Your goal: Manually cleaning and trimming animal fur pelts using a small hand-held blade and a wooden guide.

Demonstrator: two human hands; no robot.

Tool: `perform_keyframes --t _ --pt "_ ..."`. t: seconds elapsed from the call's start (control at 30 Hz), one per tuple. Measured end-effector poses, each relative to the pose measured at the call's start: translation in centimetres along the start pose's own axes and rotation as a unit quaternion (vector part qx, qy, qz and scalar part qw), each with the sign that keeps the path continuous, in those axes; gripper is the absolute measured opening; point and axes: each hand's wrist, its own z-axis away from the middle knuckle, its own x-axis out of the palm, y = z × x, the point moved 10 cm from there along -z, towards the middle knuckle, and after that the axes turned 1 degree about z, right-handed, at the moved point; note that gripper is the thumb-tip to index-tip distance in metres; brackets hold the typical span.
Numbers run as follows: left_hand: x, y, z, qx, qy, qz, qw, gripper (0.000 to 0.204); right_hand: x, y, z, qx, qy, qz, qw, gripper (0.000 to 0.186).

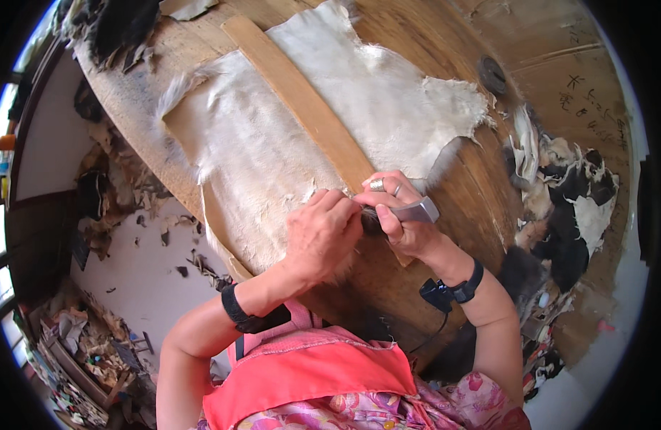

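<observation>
A pale fur pelt (248, 143) lies skin side up on a wooden table, with fur showing along its edges. Across it runs a long flat wooden strip (302, 104), slanting from the far left toward my right hand. My left hand (322, 235) is closed, its fingers pinching the pelt's near edge, where a tuft of dark fur shows. Right beside it, almost touching, my right hand (406, 231) grips a flat grey metal tool (417, 210), which looks like a furrier's knife. Its working end is hidden between my hands.
A dark round object (492, 74) sits at the table's far right. Dark and white fur scraps (578, 208) are heaped at the right. Another dark fur piece (122, 29) hangs over the far left edge. More scraps (101, 358) litter the floor at the lower left.
</observation>
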Motion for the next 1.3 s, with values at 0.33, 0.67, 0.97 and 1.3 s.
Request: perform_keyframes --t 0.33,0.67,0.97,1.3 --pt "-3.0 -2.8 -1.2 -0.177 -0.041 0.548 0.817 0.006 4.1 4.1 -11.8 -0.085 0.045 0.041 0.995 0.014" --pt "-5.9 -6.8 -5.2 0.004 -0.044 -0.094 0.995 0.038 4.9 4.0 -12.8 -0.083 0.076 0.040 0.993 0.014" --pt "-6.7 -12.2 -5.7 -0.134 -0.078 0.218 0.963 0.021 5.1 2.8 -15.1 -0.123 0.102 0.079 0.984 0.016" --pt "-10.2 -13.1 -6.1 -0.157 -0.023 0.530 0.833 0.022 8.7 8.9 -26.4 0.021 0.036 0.049 0.998 0.038"
